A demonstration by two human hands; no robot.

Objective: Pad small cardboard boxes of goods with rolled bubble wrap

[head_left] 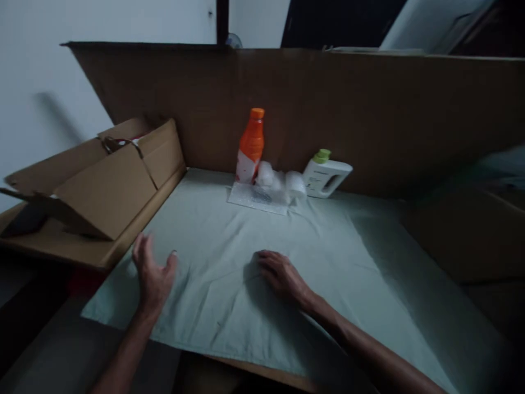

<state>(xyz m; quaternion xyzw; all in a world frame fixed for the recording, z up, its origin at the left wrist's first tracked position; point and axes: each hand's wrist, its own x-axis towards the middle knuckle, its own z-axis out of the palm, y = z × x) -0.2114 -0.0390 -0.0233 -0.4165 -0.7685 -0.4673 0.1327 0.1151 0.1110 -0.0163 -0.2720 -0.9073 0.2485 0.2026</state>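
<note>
My left hand is over the left part of a pale green cloth, its thumb and fingers apart and nothing between them. Nearer the middle, my right hand is low over the same cloth with its palm down and its fingers loosely stretched to the left; no object shows in it. Beyond both hands, at the back, stand an orange-capped bottle and a white jug with a green cap. Between these two lie white rolled bundles and a flat piece of bubble wrap.
A tall cardboard panel closes off the back of the table. On the left sits an open cardboard box with raised flaps. Another brown cardboard surface is on the right, in shadow. The table's front edge is close below my hands.
</note>
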